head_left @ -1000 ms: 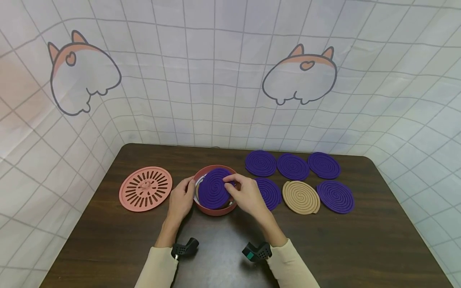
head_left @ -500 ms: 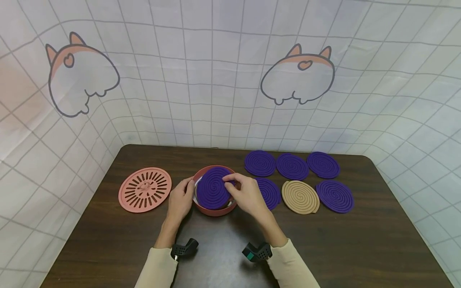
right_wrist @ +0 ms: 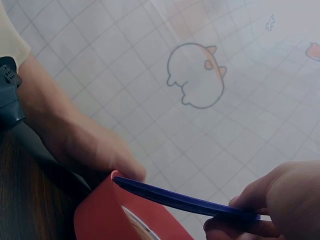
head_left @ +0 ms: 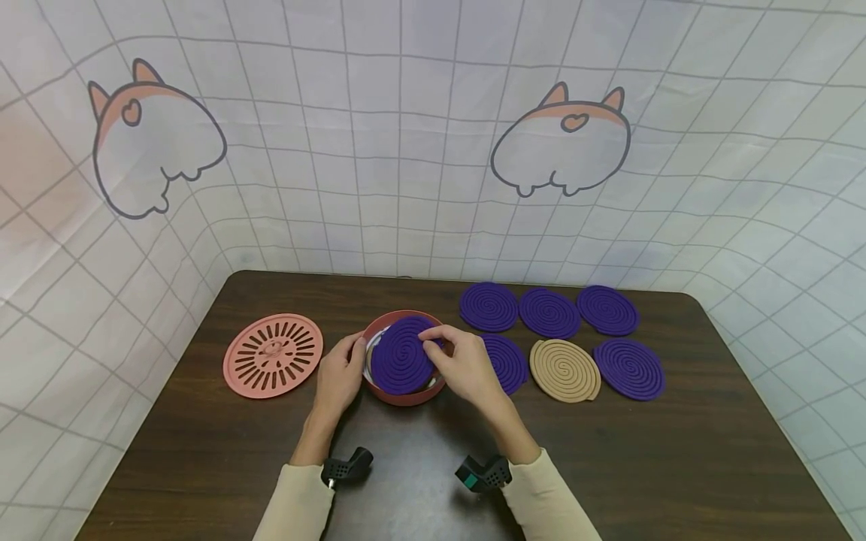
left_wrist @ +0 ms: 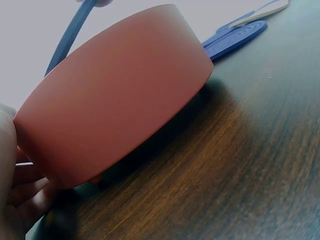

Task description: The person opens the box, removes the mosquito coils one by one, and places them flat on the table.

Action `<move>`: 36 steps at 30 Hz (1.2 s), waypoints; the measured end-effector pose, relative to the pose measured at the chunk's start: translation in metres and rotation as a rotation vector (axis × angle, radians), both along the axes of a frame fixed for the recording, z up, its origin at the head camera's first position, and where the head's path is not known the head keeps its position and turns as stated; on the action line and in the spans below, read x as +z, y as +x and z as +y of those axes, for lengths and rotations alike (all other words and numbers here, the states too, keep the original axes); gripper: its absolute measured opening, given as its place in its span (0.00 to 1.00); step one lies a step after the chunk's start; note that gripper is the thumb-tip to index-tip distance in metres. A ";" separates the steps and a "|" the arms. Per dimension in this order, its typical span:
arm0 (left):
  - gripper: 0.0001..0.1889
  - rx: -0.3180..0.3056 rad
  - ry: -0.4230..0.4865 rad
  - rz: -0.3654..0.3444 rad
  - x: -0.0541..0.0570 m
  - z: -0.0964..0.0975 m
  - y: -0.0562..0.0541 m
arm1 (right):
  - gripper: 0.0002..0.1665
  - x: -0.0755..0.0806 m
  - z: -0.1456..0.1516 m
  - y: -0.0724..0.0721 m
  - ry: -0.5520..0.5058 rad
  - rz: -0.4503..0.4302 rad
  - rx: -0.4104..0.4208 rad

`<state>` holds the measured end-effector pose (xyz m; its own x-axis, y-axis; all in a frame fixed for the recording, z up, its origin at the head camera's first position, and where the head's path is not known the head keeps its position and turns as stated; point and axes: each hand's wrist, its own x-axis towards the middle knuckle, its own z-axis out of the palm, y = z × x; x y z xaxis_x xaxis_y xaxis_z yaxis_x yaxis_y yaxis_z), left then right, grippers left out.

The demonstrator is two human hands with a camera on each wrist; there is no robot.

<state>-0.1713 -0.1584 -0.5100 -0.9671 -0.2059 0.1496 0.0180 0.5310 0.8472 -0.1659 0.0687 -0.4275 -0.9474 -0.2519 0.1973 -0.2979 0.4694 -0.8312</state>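
A round red mosquito coil holder (head_left: 406,400) stands on the table between my hands. My left hand (head_left: 340,376) grips its left side, with the fingers around the outer wall (left_wrist: 120,95). My right hand (head_left: 467,364) pinches the right edge of a purple mosquito coil (head_left: 404,357) between thumb and fingers. The coil is tilted over the holder's opening. In the right wrist view, its far edge (right_wrist: 125,181) meets or nearly meets the rim beside my left hand. Below it, a white ring and something tan show inside the holder; the coil hides most of that.
At left lies a pink slotted lid (head_left: 274,356). Several purple coils (head_left: 549,313) and one tan coil (head_left: 565,371) lie flat to the right of the holder, one partly behind my right hand. A white checked cloth (head_left: 433,150) hangs behind the dark wooden table (head_left: 609,466).
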 end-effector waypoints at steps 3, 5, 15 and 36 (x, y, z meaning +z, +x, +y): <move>0.20 0.000 -0.003 -0.002 0.000 0.000 0.000 | 0.10 0.000 0.000 0.000 -0.005 -0.002 0.001; 0.20 0.000 -0.004 -0.004 0.000 0.000 0.000 | 0.10 0.000 0.000 0.000 -0.008 -0.003 0.002; 0.20 0.001 -0.009 -0.008 0.000 0.000 -0.001 | 0.11 0.001 0.001 0.000 -0.005 0.005 -0.001; 0.20 -0.004 -0.006 -0.023 -0.001 0.000 0.000 | 0.11 0.007 0.003 0.003 -0.027 0.021 -0.014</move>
<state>-0.1718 -0.1583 -0.5109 -0.9711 -0.2014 0.1285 0.0006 0.5359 0.8443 -0.1628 0.0717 -0.4206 -0.9464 -0.2324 0.2241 -0.3090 0.4512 -0.8372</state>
